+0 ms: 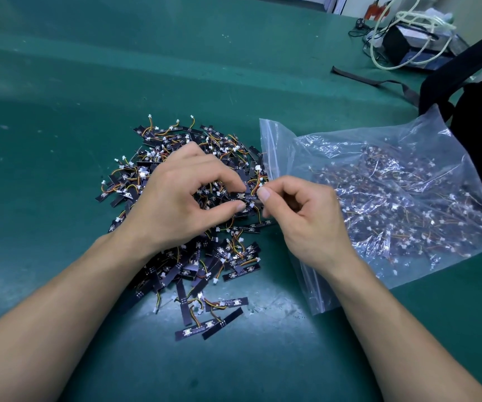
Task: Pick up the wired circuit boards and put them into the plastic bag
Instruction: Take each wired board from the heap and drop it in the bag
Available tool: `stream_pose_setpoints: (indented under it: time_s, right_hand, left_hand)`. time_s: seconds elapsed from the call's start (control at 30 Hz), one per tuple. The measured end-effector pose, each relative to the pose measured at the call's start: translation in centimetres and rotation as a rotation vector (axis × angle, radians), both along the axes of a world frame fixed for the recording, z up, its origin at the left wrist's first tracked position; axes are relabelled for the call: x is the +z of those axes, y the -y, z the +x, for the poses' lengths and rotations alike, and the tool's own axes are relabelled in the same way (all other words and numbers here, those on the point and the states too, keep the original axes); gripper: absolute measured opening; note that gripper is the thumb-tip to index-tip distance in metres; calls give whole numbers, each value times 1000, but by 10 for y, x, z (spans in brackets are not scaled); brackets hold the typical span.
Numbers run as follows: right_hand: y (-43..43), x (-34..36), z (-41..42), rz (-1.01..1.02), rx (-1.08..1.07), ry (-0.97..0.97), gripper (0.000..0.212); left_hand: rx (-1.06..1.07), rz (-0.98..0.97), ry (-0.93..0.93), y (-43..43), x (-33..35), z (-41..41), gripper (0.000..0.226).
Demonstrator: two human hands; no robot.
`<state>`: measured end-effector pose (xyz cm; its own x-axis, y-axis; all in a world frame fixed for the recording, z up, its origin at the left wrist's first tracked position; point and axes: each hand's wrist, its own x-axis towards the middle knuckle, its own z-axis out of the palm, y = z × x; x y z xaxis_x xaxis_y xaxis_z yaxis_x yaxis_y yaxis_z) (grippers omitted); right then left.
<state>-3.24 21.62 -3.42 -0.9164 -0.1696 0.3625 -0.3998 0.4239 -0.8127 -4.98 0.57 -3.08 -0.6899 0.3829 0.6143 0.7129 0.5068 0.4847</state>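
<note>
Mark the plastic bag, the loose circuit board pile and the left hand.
plastic bag (414, 137): head view, upper clear wall.
circuit board pile (190, 271): head view, lower middle boards.
left hand (173, 198): head view, back of hand.

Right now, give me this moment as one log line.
stage: picking | left hand: pinches board above pile | right hand: pinches at same board | plastic bag: right of pile, boards inside

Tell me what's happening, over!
Left hand and right hand pinch one board over the pile. Bag at right, already holding many. Nothing blocking.
</note>
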Motion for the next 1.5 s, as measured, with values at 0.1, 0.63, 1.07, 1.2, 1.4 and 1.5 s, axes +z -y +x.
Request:
stream_pose_setpoints:
  time_s: [0.1,0.63,1.07,1.2,1.4,1.5]
  right_hand:
    - [0,0,0,-23,0,4,20]
    - [-2,0,0,49,-43,-189,3]
    - [-3,-1,0,93,-25,-196,4]
    - [-3,-2,0,56,-37,-174,7]
    - [-3,0,-1,106,-8,-219,6]
    - [-3,1,-1,93,-15,-203,6]
  left_hand:
    - [11,-2,-23,0,-1,-1,11]
    - [31,7,29,0,1,1,9]
    - [4,-14,41,0,-1,1,11]
    - [21,-8,28,0,-2,1,11]
    - [10,1,41,-1,-2,1,11]
    - [20,-1,69,0,-3,1,11]
